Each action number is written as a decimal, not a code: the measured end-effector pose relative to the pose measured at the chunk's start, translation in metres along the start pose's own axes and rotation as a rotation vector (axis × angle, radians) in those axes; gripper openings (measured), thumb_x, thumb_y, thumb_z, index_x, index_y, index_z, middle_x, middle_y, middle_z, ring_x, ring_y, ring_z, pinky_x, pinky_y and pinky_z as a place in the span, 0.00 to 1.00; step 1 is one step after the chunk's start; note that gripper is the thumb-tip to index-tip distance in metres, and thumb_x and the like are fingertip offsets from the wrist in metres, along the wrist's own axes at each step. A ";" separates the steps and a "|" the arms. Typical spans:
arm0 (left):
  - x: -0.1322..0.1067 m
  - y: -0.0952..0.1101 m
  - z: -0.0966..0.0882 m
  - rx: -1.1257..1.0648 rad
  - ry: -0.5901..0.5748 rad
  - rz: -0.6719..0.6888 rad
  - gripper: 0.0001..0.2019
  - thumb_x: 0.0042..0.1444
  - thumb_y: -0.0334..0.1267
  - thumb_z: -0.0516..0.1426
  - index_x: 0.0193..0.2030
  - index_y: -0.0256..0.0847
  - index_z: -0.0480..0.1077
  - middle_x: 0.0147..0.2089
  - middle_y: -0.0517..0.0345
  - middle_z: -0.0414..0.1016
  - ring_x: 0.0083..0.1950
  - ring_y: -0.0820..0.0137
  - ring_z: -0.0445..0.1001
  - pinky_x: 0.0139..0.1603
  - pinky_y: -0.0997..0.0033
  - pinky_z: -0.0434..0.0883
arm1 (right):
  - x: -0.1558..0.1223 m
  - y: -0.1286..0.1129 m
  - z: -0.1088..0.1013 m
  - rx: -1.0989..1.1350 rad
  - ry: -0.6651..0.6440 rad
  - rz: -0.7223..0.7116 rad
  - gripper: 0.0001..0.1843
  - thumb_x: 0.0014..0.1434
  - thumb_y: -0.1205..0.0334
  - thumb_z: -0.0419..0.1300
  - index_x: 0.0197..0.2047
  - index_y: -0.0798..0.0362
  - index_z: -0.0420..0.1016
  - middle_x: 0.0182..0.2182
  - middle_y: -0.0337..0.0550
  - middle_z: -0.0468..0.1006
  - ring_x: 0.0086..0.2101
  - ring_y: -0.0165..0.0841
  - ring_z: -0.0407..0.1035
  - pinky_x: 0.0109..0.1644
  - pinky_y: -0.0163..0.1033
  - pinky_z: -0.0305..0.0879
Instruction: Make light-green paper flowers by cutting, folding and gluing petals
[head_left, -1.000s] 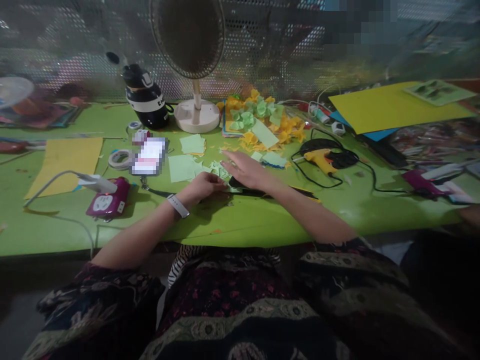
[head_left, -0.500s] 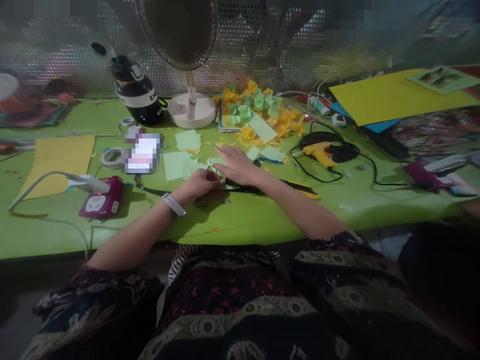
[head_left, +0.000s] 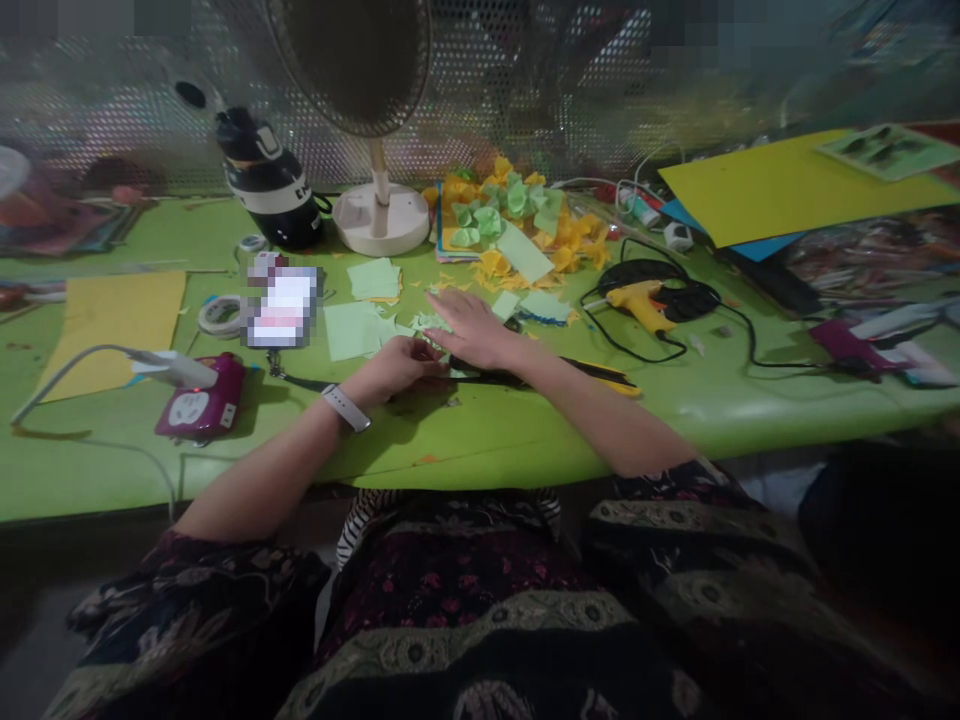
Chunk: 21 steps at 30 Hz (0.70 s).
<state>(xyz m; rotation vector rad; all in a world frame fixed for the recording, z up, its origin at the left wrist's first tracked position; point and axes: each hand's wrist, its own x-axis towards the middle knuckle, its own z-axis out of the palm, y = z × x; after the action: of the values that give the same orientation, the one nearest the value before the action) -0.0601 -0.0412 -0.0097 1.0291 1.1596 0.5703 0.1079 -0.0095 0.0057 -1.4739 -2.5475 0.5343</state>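
Observation:
My right hand [head_left: 471, 328] lies flat on the green table [head_left: 487, 430], fingers stretched over small pale green paper pieces [head_left: 429, 324]. My left hand [head_left: 397, 365], a white watch on its wrist, rests just left of it with fingers curled at a paper scrap beside a black tool [head_left: 487, 377]; what it grips is too small to make out. Pale green paper squares [head_left: 352, 330] lie just beyond the left hand. A heap of yellow and green folded paper flowers [head_left: 517, 225] sits further back.
A yellow glue gun [head_left: 637, 305] with a black cable lies to the right. A fan [head_left: 379, 215] and a black bottle [head_left: 270, 185] stand at the back. A pink device [head_left: 199, 405], tape roll [head_left: 220, 314] and yellow sheets [head_left: 112, 320] lie left; a large yellow sheet [head_left: 780, 185] lies right.
My right hand drew back slightly toward me and settled flat on the paper pieces. The left hand stays curled beside it. The view shifted a little.

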 end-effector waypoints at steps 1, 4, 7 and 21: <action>0.000 0.000 0.000 0.004 0.004 -0.001 0.13 0.46 0.28 0.71 0.30 0.34 0.69 0.27 0.58 0.76 0.30 0.70 0.80 0.39 0.68 0.78 | 0.000 0.000 0.000 0.001 0.005 -0.001 0.40 0.69 0.43 0.42 0.76 0.55 0.45 0.74 0.52 0.48 0.72 0.52 0.38 0.73 0.62 0.39; -0.003 0.003 0.002 0.024 0.017 -0.010 0.12 0.48 0.27 0.69 0.30 0.34 0.68 0.27 0.58 0.76 0.30 0.69 0.80 0.40 0.67 0.78 | -0.001 -0.001 -0.001 0.002 0.003 0.007 0.39 0.69 0.44 0.42 0.76 0.55 0.45 0.74 0.52 0.48 0.72 0.52 0.38 0.73 0.62 0.39; -0.006 0.005 0.003 0.031 0.017 -0.012 0.11 0.50 0.26 0.68 0.30 0.34 0.68 0.28 0.58 0.76 0.31 0.69 0.80 0.41 0.66 0.78 | -0.002 -0.004 -0.003 0.000 -0.017 0.022 0.40 0.69 0.44 0.42 0.76 0.57 0.45 0.74 0.54 0.46 0.72 0.53 0.37 0.73 0.62 0.39; -0.002 0.004 0.002 0.022 0.005 -0.003 0.10 0.53 0.22 0.63 0.31 0.35 0.67 0.27 0.59 0.75 0.30 0.70 0.80 0.40 0.67 0.77 | 0.000 -0.002 -0.002 -0.019 -0.043 0.009 0.39 0.69 0.45 0.43 0.76 0.56 0.45 0.74 0.51 0.46 0.73 0.52 0.37 0.73 0.62 0.38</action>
<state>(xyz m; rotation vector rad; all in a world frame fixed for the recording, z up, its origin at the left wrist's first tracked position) -0.0586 -0.0418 -0.0051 1.0450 1.1740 0.5592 0.1068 -0.0101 0.0079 -1.4973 -2.5863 0.5506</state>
